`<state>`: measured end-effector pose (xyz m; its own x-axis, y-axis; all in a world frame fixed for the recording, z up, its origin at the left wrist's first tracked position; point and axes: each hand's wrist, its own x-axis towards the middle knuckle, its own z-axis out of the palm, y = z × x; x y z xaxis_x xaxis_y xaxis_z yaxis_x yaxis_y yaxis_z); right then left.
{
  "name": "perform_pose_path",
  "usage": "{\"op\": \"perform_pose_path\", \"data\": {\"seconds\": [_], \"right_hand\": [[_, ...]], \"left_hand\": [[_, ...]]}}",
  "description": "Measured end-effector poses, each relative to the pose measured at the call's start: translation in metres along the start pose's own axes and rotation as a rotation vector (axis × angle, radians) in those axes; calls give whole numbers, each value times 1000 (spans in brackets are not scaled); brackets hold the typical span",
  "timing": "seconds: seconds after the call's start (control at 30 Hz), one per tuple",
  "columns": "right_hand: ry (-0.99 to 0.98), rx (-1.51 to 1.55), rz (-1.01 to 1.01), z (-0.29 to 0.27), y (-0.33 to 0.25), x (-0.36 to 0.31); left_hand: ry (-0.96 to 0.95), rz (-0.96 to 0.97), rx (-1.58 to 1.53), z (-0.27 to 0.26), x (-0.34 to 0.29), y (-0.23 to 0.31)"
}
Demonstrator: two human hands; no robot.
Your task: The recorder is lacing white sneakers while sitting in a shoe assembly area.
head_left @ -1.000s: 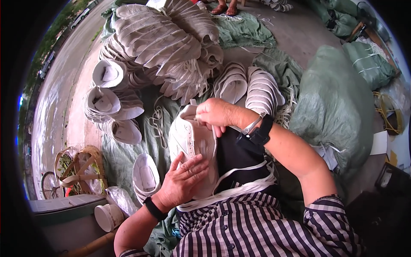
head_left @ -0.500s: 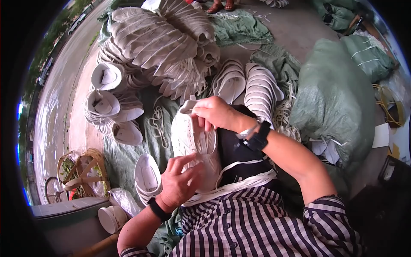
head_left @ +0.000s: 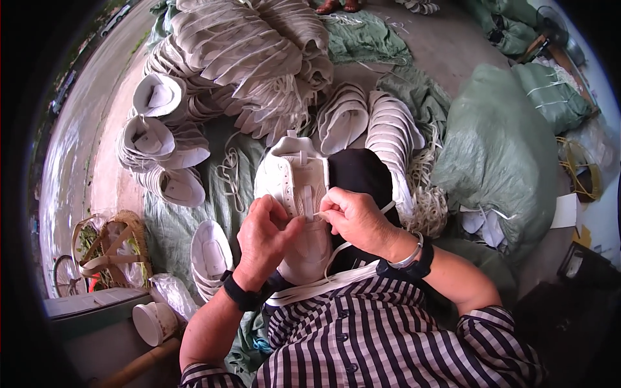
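Observation:
A white shoe upper point(head_left: 304, 174) lies across my lap, toe toward me, its tongue showing between the two rows of eyelets. My left hand point(head_left: 262, 239) is closed on the upper's left side, thumb and fingers by the lower eyelets. Over the tongue, my right hand point(head_left: 356, 220) pinches the thin end of a white shoelace. Fingertips of both hands nearly meet. A bundle of white shoelaces point(head_left: 323, 283) rests across my lap, against my striped shirt. Dark cloth point(head_left: 359, 174) covers my leg to the right of the upper.
Nested stacks of uppers stand at left point(head_left: 149, 139) and far right of the shoe point(head_left: 391, 132). A large heap of uppers point(head_left: 239, 52) lies behind. Full green sacks point(head_left: 495, 149) stand right. A woven basket point(head_left: 116, 249) and white tub point(head_left: 155, 323) are at lower left.
My right hand has come down from the upper's heel end to the lower eyelets, beside my left hand. My left fingers have moved slightly up and closed on the upper's side.

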<state>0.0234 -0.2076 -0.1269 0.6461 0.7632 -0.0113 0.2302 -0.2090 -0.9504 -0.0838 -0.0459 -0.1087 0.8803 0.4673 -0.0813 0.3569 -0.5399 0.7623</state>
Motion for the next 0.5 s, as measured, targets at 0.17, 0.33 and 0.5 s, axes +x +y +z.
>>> {"op": "perform_pose_path", "data": {"seconds": [0.17,0.33,0.5], "right_hand": [[30,-190,-131,4,6,-2],[57,-11,85,23,2,-3],[40,119,183,16,-4,-10]], "left_hand": [[62,12,42,4,-4,2],[128,86,32,8,-8,-5],[125,225,107,2,-13,-9]]}}
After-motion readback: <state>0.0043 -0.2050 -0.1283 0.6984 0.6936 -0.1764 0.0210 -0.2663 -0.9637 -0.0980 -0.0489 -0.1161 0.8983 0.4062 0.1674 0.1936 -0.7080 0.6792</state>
